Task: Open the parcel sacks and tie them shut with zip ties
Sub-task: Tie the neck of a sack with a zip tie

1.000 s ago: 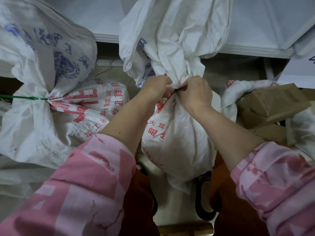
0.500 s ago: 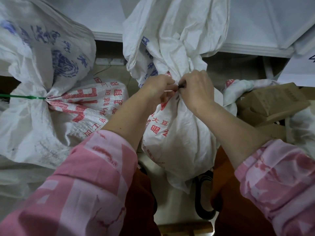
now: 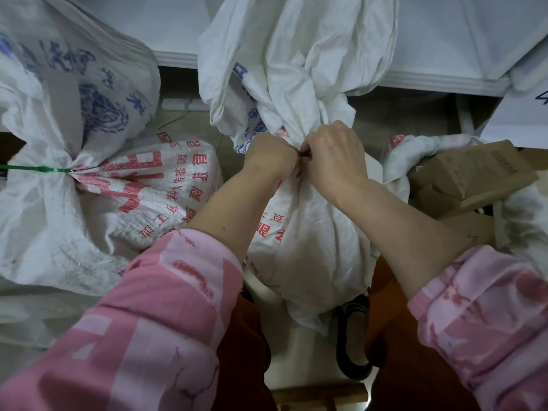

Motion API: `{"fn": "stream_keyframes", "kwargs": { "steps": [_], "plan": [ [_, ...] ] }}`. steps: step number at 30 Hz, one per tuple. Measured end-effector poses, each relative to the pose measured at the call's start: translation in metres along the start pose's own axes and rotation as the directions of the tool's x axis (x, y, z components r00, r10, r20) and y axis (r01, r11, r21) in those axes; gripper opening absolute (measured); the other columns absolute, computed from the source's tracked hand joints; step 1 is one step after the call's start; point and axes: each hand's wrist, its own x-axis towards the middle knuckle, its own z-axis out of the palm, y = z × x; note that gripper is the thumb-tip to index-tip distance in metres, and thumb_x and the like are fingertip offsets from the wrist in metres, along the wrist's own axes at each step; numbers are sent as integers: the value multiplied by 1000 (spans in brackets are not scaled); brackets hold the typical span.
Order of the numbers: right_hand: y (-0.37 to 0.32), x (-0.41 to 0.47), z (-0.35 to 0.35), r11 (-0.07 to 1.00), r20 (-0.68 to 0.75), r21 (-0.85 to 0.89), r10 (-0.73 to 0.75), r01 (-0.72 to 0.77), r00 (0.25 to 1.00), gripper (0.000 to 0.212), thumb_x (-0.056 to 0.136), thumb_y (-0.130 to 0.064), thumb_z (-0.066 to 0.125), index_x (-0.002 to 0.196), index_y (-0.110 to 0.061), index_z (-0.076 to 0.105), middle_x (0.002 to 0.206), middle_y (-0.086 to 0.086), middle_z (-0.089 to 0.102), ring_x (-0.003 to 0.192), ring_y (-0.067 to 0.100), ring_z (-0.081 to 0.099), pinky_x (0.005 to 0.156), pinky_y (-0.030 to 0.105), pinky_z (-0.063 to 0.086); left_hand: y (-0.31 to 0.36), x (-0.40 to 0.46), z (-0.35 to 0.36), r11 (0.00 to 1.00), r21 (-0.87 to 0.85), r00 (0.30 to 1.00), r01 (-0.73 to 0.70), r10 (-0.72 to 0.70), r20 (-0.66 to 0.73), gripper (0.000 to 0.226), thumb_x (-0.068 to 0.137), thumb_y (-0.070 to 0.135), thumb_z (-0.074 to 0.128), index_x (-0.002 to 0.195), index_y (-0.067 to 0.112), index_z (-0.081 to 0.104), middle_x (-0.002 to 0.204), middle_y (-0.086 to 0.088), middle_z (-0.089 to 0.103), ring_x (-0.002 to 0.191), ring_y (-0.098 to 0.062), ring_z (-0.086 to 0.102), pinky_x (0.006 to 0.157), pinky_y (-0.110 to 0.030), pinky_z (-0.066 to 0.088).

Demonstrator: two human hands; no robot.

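Observation:
A white woven parcel sack point(image 3: 314, 244) with red print stands between my knees, its neck gathered and its loose top flaring upward. My left hand point(image 3: 271, 157) and my right hand point(image 3: 335, 157) meet at that neck, fingers curled tightly. A small dark piece of a zip tie point(image 3: 305, 154) shows between the two hands; the rest of it is hidden. To the left lies a second sack point(image 3: 124, 203), its neck cinched by a green zip tie point(image 3: 35, 168).
Brown cardboard boxes point(image 3: 471, 176) lie at the right beside another white sack. A white shelf edge point(image 3: 430, 81) runs across the back. A wooden stool edge point(image 3: 320, 394) shows at the bottom between my legs. More sack fabric fills the lower left.
Both hands have stayed at the sack's neck and shifted slightly up and closer together. The sack's loose top has barely moved.

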Motion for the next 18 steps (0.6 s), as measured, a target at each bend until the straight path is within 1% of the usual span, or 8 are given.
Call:
{"fn": "stream_keyframes", "kwargs": {
  "steps": [1,3,5,7,10,13,15,18],
  "plan": [
    [0,-1,1,1000,10,19,15,-15,1000,21,84,-3,56,91,-14,73,88,7,65,91,23,53,66,27,30,0,0,1,999,30,1000,-18,18,15,8,86,10,57,83,15,62,98,-6,66,90,-22,63,74,-28,53],
    [1,-1,3,996,40,70,47,-50,998,22,83,-3,57,92,-15,73,91,7,66,92,24,55,64,28,35,-1,0,4,1000,-28,998,-13,15,61,18,80,11,56,91,10,70,104,-7,70,96,-24,66,81,-34,55],
    [1,-1,1,988,70,129,78,-87,995,20,83,-5,57,91,-14,73,92,7,67,89,23,57,66,30,44,0,-4,2,989,-147,998,-27,36,57,23,76,5,60,91,11,75,94,-11,73,87,-27,68,79,-35,55],
    [1,-1,-6,974,91,194,103,-119,990,18,85,-8,57,89,-13,73,92,7,68,88,24,59,71,33,50,-3,-6,0,986,-158,998,-55,56,2,30,74,-6,60,90,15,77,87,-10,74,86,-27,69,84,-38,56],
    [-1,-4,-17,946,120,301,89,-121,989,16,85,-10,59,86,-12,75,92,7,69,88,24,62,75,36,52,-7,-9,1,992,-11,991,-129,129,-34,29,74,1,61,86,21,77,80,-3,73,82,-22,69,79,-36,57],
    [-2,-8,-23,928,95,358,74,-103,993,15,85,-10,60,85,-13,75,91,5,70,86,21,63,74,31,51,-6,-13,2,968,139,969,-210,225,-102,20,74,9,58,72,23,72,75,-4,69,78,-26,66,69,-37,55],
    [-2,-9,-25,900,90,419,93,-122,992,15,85,-10,61,87,-14,75,90,3,71,85,19,64,74,30,51,-5,-14,5,930,263,945,-255,298,-135,15,76,14,59,78,20,72,83,-7,69,84,-27,64,72,-38,53],
    [1,-8,-29,852,139,503,88,-147,986,16,84,-8,62,91,-13,76,89,2,72,85,16,66,78,31,54,-5,-12,8,865,415,919,-283,368,-140,16,84,19,57,92,14,71,96,-11,68,96,-30,61,74,-33,46]
  ]
}}
